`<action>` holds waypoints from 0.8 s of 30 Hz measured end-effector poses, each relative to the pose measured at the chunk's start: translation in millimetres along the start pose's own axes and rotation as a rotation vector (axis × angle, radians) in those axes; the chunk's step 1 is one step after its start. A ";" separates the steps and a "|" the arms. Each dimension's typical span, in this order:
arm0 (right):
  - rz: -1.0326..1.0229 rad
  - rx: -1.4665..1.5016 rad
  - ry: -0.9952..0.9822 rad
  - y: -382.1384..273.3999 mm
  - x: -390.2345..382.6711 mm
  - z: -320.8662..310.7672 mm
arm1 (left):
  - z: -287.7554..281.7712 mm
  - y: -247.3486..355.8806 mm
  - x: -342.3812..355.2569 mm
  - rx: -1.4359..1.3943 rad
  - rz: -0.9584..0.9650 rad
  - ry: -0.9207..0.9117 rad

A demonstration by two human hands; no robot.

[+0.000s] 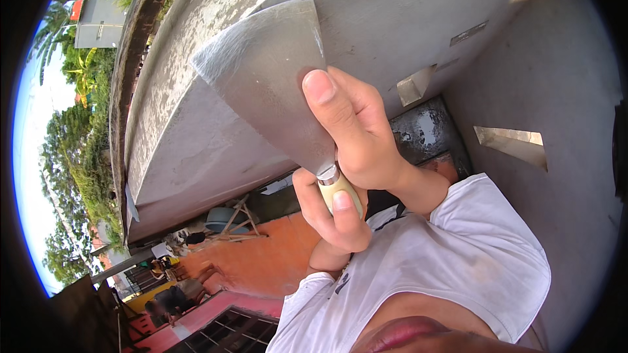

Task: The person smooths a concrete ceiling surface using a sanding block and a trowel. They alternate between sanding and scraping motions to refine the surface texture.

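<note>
A wide putty knife [261,72] with a scuffed metal blade and a cream handle is held up before me. My left hand [333,216] is closed round its handle, the thumb lying along the near side just below the metal collar. My right hand [360,127] pinches the blade at its right edge, thumb flat on the near face; the fingers behind are partly hidden. The broad end of the blade points up and left, in front of a grey plastered wall [386,13], and appears apart from it.
The wall's pale upper strip is flaking, and slot-like openings [513,144] pierce the grey surfaces. A wooden stand [239,219] and a grey-blue basin [219,221] stand by an orange surface [275,252]. Another person [173,304] is farther off at lower left, near a dark grille [232,333].
</note>
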State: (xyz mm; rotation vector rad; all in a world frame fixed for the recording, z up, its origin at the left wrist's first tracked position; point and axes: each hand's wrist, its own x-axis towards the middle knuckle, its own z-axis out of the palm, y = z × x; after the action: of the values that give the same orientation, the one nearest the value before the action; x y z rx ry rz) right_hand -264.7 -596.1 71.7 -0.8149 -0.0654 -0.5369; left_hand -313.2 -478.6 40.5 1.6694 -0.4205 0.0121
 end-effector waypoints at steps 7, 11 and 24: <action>-0.052 0.052 -0.026 -19.1 22.9 -2.0 | 19.3 26.1 27.6 0.031 0.068 -0.032; 0.009 -0.024 -0.004 -12.8 2.9 -1.7 | 15.3 13.8 3.7 0.028 -0.028 0.051; 0.066 0.001 -0.054 -18.6 3.0 -6.4 | 14.7 11.7 4.0 -0.014 0.045 0.009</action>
State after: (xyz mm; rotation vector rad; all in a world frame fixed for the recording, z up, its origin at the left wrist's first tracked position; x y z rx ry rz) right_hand -272.0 -612.4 80.6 -0.8283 -0.0883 -0.4531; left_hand -316.2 -494.7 50.4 1.6457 -0.4501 0.0499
